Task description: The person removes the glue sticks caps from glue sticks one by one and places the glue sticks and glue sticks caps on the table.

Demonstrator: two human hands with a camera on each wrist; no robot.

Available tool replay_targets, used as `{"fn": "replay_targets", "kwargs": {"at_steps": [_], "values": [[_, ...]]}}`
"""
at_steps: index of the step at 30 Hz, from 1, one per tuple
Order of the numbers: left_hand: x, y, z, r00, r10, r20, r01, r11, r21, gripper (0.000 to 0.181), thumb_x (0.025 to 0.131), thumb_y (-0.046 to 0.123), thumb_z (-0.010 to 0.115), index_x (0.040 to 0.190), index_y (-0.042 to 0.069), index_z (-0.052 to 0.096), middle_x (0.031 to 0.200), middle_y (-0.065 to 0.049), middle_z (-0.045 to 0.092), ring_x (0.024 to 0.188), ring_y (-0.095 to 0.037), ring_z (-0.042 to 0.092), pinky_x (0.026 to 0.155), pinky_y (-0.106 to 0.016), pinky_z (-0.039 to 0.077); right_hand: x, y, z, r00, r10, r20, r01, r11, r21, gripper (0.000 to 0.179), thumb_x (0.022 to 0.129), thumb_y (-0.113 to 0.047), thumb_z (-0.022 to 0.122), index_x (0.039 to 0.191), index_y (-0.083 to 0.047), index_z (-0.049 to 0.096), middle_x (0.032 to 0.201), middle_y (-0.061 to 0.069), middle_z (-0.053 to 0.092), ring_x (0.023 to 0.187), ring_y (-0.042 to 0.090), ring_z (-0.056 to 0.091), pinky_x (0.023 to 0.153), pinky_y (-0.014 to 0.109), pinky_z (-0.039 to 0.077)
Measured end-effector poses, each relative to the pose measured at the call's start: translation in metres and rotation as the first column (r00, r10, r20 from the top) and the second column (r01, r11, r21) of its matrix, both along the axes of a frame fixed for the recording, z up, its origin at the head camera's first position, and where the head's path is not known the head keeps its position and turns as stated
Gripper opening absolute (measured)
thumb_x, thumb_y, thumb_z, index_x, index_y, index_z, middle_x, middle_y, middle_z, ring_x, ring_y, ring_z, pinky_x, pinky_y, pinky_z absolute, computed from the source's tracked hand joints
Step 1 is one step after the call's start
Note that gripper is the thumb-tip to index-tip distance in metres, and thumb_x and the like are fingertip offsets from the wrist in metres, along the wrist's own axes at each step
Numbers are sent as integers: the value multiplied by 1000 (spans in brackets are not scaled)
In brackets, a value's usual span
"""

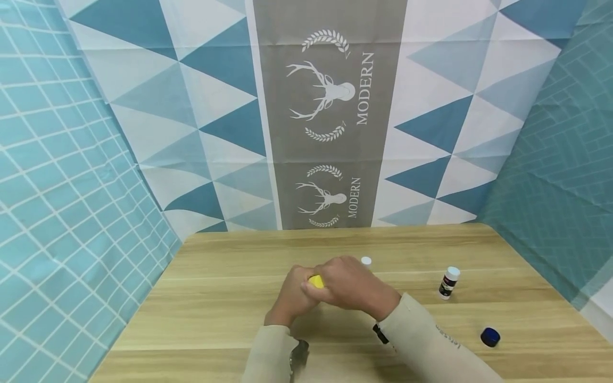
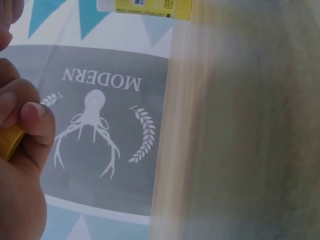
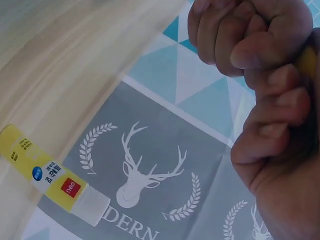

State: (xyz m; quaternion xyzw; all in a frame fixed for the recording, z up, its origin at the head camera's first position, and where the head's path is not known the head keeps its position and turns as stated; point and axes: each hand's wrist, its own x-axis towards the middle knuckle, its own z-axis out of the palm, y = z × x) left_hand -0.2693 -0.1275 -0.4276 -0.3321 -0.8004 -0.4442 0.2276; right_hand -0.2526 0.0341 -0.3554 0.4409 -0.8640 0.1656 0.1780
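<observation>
Both hands meet above the middle of the table, fingers curled round a yellow object [image 1: 316, 281]. Only a small patch of it shows between them, and I cannot tell its kind. My left hand [image 1: 293, 293] grips it from the left, my right hand [image 1: 350, 282] from the right, the two touching. In the right wrist view the curled fingers of both hands stand close together, with a sliver of yellow at the edge. Just beyond the right hand stands a yellow glue stick [image 3: 42, 167] with a white cap; the head view shows only its cap [image 1: 366, 260].
A small white-capped bottle [image 1: 448, 283] with a dark label stands on the right of the wooden table [image 1: 215, 298]. Nearer the front right lies a dark blue round, lid-like piece [image 1: 490, 336]. Patterned cloth [image 1: 220, 106] hangs along the back.
</observation>
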Motion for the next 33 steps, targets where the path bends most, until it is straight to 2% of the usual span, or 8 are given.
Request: {"fn": "replay_targets", "kwargs": {"at_steps": [2,4,8,12,16,25,28,33], "values": [[0,0,-1,999,30,-44,-30,1000,6,18,72,4,67,62,16,59,56,12,51,49,5,38,43,-15,35,0,-1,0,1000,-10,-19,10,1000,-7,43,92,-34,59,59,-22,35,54,-15,26,46,0,25,42,20,21],[0,1,-4,989,90,-114,-90,996,11,14,71,6,70,64,16,62,56,11,54,50,5,40,44,-15,36,1,-3,-1,998,-45,-44,44,999,-14,40,91,-35,59,59,-23,40,53,-15,30,45,0,28,40,20,23],[-3,2,-6,946,200,-254,-198,980,35,7,68,11,75,69,14,69,59,8,61,50,3,45,46,-15,39,3,-7,-3,990,-111,-89,109,994,-24,34,91,-38,59,62,-23,51,53,-15,38,43,1,34,40,21,28],[-5,2,-6,914,234,-331,-226,972,62,4,68,11,73,70,12,70,59,5,63,49,1,47,46,-14,39,3,-9,-2,986,-124,-109,122,992,-29,34,93,-41,59,64,-22,54,53,-14,38,43,2,35,40,22,29],[-8,2,-6,904,239,-354,-230,971,67,4,67,11,71,72,10,71,59,4,64,49,-1,48,46,-15,39,2,-9,0,985,-125,-118,121,992,-43,34,93,-40,59,64,-23,53,52,-14,37,43,2,34,40,22,28],[-4,3,-9,907,258,-332,-251,966,62,6,68,12,72,73,10,75,60,5,65,48,1,46,45,-14,37,4,-8,-5,983,-133,-123,128,990,-52,39,91,-35,58,57,-24,41,49,-15,30,41,1,27,38,21,24],[-3,3,-9,926,224,-303,-217,974,56,5,69,10,72,74,9,74,61,5,65,49,1,47,46,-14,38,3,-7,-4,982,-129,-134,125,991,-44,40,91,-36,58,58,-24,40,49,-15,30,41,1,27,39,21,24],[-3,3,-6,966,150,-212,-144,989,43,8,71,5,75,72,11,70,61,6,63,51,1,47,47,-15,40,1,-6,-2,979,-108,-173,103,994,-38,41,90,-37,59,57,-24,39,49,-14,30,41,1,27,39,21,23]]}}
